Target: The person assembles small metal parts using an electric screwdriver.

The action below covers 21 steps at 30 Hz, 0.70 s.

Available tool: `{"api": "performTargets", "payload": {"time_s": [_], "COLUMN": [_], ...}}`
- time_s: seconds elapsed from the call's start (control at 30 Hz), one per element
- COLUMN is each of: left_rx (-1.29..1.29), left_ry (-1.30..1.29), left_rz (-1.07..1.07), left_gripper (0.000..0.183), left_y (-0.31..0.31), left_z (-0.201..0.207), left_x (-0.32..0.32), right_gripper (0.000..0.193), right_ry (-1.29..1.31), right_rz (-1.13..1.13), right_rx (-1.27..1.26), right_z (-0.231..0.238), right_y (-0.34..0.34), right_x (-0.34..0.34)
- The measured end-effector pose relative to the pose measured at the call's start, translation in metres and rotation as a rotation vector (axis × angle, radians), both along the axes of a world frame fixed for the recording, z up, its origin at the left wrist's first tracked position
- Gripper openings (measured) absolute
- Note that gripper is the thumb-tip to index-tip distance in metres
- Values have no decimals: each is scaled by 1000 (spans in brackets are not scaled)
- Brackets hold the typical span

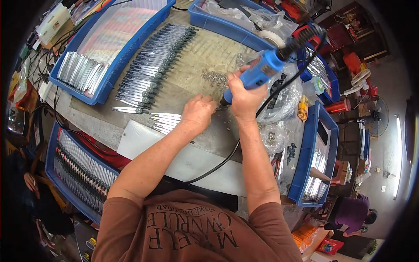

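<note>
My right hand (248, 98) is wrapped round a blue corded electric screwdriver (263, 70), tilted so that its lower end points down at the bench. Beside that lower end, my left hand (198, 112) is closed with its fingers pressed together; whatever they grip is hidden. A few slim white rods with pointed ends (165, 117) lie by my left wrist, partly covered by my forearm. Further left runs a long row of silver rods with dark fittings (150, 72). Small metal screws (214, 77) are heaped just beyond my hands.
A blue tray (98, 98) with silver rods stands at the far left, and another blue tray (49, 168) of rods sits lower left. At right are plastic bags (286, 89), a yellow packet (303, 108) and a blue bin (301, 183). The black cord (218, 165) loops across the bench.
</note>
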<state>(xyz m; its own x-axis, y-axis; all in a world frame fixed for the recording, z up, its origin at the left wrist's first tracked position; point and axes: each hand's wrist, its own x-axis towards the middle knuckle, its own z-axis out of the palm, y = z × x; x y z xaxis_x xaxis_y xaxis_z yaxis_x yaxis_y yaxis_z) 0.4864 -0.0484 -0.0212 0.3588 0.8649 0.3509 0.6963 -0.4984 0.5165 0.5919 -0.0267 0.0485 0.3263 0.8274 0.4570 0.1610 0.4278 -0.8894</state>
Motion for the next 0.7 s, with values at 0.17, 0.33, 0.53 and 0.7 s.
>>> {"api": "performTargets", "payload": {"time_s": [0.17, 0.33, 0.53, 0.7], "left_rx": [43, 117, 130, 411], "left_ry": [55, 125, 34, 89], "left_rz": [4, -33, -77, -135], "left_gripper": [7, 6, 9, 15], "left_y": [-2, -4, -7, -24], "left_z": [2, 2, 16, 35], "left_x": [0, -2, -26, -60], "right_gripper": [33, 32, 30, 31], "right_ry": [283, 315, 507, 558], "right_rz": [78, -10, -70, -54], "right_rx": [149, 213, 197, 232], "right_z": [-7, -1, 1, -7], "right_y": [-35, -57, -71, -73], "right_x": [0, 16, 37, 52]}}
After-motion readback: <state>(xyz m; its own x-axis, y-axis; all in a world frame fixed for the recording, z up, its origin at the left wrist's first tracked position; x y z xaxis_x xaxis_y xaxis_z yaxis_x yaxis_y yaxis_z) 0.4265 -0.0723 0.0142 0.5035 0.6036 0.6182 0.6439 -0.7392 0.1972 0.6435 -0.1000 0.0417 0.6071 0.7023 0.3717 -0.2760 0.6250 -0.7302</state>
